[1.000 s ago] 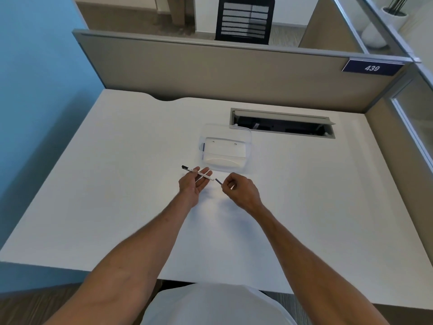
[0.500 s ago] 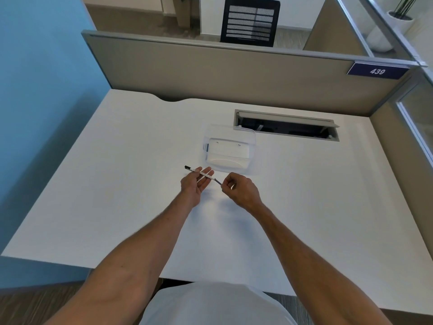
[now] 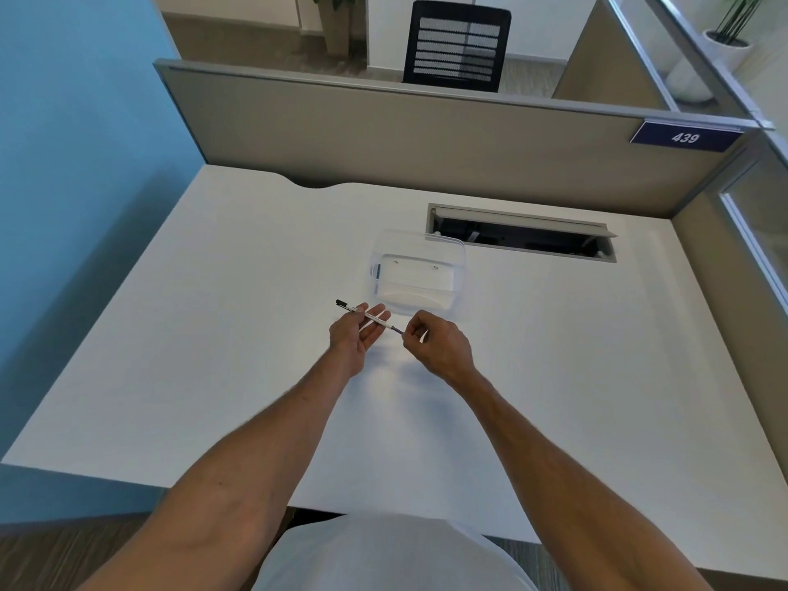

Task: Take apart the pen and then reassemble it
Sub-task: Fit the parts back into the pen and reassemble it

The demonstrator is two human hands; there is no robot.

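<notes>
Pen [image 3: 367, 316] in left hand [image 3: 353, 337] fingers, its dark tip pinched by right hand [image 3: 439, 347], join indistinct.

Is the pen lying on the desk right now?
No, the pen is held above the desk, with the left hand on its barrel and the right hand at its tip.

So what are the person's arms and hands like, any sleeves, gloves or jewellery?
Both forearms are bare up to the frame edge, no sleeves showing. The left hand and right hand have no gloves, and no watch or ring is visible. A white top covers the torso.
</notes>
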